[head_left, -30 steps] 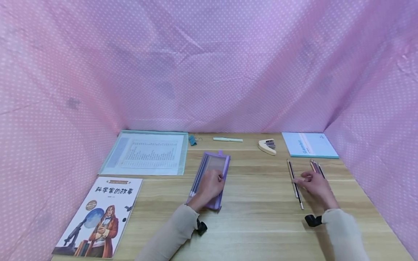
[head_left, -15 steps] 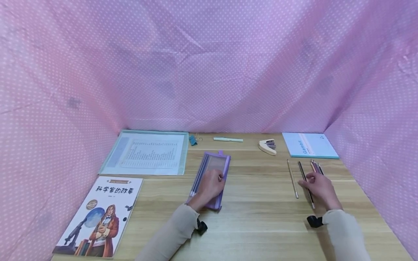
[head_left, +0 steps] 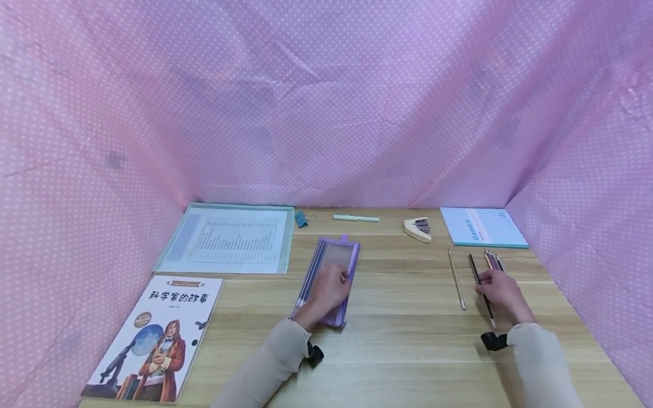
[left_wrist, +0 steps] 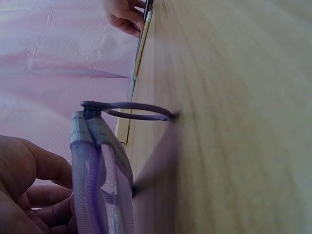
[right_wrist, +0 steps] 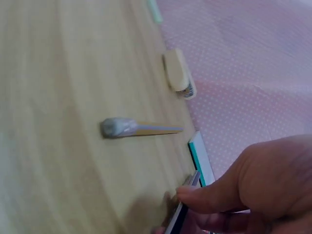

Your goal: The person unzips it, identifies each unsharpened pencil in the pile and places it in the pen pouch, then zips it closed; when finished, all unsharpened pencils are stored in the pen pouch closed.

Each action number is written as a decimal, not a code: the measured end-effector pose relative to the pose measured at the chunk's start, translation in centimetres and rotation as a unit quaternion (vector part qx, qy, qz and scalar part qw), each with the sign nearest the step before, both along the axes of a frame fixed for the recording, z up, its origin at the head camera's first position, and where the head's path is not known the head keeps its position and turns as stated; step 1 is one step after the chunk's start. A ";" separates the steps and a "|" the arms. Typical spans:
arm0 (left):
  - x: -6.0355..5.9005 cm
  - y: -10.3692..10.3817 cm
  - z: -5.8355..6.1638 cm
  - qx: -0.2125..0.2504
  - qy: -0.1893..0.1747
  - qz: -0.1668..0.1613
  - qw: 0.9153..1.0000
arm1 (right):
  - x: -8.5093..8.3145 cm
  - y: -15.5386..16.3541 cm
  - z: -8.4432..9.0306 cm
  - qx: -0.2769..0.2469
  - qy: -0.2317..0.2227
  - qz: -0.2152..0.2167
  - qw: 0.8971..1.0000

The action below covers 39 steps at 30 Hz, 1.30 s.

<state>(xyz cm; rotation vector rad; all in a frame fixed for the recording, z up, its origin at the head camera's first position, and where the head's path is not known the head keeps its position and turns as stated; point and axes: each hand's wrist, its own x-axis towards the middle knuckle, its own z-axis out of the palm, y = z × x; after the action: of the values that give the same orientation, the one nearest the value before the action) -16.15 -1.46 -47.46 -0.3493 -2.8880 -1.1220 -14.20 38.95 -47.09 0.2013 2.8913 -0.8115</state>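
Pencil [head_left: 482,289] under right hand's [head_left: 502,294] fingers [right_wrist: 204,195] — touching (tabletop).

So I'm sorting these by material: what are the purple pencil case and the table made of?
The purple pencil case looks like soft fabric with a see-through mesh or plastic panel, pencils showing through it. The table looks like light wood or wood-look laminate, with a matte, visible grain.
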 end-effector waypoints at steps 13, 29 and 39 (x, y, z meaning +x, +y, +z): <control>-0.1 0.0 0.3 0.008 -0.004 -0.004 1.000 | 0.2 -3.6 1.4 -0.357 -0.090 0.031 0.929; 0.1 -0.1 0.4 0.007 -0.014 -0.003 1.000 | -1.2 -16.4 -1.6 -0.463 -0.210 0.150 0.848; -0.1 -0.2 0.1 -0.004 0.005 -0.006 1.000 | -3.7 -22.2 -2.1 -0.480 -0.173 0.104 0.853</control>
<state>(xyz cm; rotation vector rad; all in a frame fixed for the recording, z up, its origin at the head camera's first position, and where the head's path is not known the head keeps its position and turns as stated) -16.28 -1.68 -47.34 -0.3723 -2.8867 -1.1093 -17.90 16.72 -49.24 -0.0746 1.8326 -1.7983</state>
